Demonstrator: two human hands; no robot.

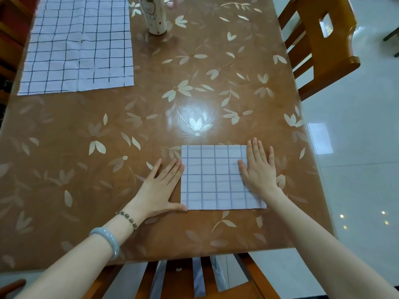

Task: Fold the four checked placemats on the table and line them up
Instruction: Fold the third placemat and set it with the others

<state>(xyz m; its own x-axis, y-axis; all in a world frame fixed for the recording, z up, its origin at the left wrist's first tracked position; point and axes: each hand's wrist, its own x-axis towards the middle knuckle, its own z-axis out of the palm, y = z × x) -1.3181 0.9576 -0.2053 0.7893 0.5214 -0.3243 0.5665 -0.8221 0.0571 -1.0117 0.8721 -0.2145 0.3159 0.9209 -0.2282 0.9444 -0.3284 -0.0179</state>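
A folded checked placemat [213, 180], white with dark grid lines, lies flat near the table's front edge, right of centre. My right hand [260, 167] rests flat on its right side, fingers spread. My left hand [160, 190] lies flat on the table against the mat's left edge, thumb along its lower left corner. Unfolded checked placemats [79, 44] lie spread at the far left of the table; creases show in the cloth, and I cannot tell how many are there.
The brown table [108, 137] has a glossy floral cover. A tall white patterned cup [154, 15] stands at the back centre. Wooden chairs stand at the right [319, 39] and at the front edge [205, 279]. Tiled floor lies to the right.
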